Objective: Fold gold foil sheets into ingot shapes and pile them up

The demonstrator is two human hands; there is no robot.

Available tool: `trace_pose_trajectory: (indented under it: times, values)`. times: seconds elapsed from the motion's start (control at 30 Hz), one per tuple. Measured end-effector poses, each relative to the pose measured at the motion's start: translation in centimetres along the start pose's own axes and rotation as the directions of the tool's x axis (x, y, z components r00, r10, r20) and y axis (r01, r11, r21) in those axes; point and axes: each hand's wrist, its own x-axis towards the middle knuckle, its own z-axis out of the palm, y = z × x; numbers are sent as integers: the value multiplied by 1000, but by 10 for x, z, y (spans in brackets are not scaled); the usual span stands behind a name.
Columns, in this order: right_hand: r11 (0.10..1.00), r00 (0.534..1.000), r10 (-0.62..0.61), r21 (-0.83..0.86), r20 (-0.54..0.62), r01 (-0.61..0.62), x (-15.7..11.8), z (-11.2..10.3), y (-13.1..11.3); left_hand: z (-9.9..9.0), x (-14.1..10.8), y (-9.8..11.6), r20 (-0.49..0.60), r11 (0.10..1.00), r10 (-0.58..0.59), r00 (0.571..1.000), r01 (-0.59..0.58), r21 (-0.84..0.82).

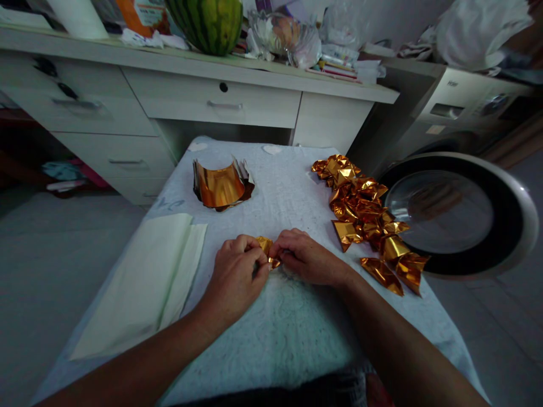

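Note:
Between my two hands is a small piece of gold foil paper, partly covered by my fingers. My left hand pinches its left side, thumb and forefinger together. On the other side my right hand has its fingertips closed on the foil. A curved stack of gold foil sheets stands farther back on the cloth-covered table. Along the right edge lies a heap of folded gold foil pieces. A pale stack of paper sheets rests at the left.
Behind the table is a white desk with drawers, bearing a watermelon and a glass bowl. To the right stands a washing machine, its round door hanging open beside the table edge.

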Motion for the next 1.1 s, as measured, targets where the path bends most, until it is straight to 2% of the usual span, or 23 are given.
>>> trace_pose_trajectory:
  times: [0.57, 1.1]
  values:
    - [995, 995, 97, -33, -23, -98, 3, 7, -4, 0, 4, 4, 20, 998, -51, 998, 51, 24]
    - [997, 997, 72, -40, -26, -73, 2, 5, -3, 1, -2, 1, 27, 1000, -16, 1000, 16, 4]
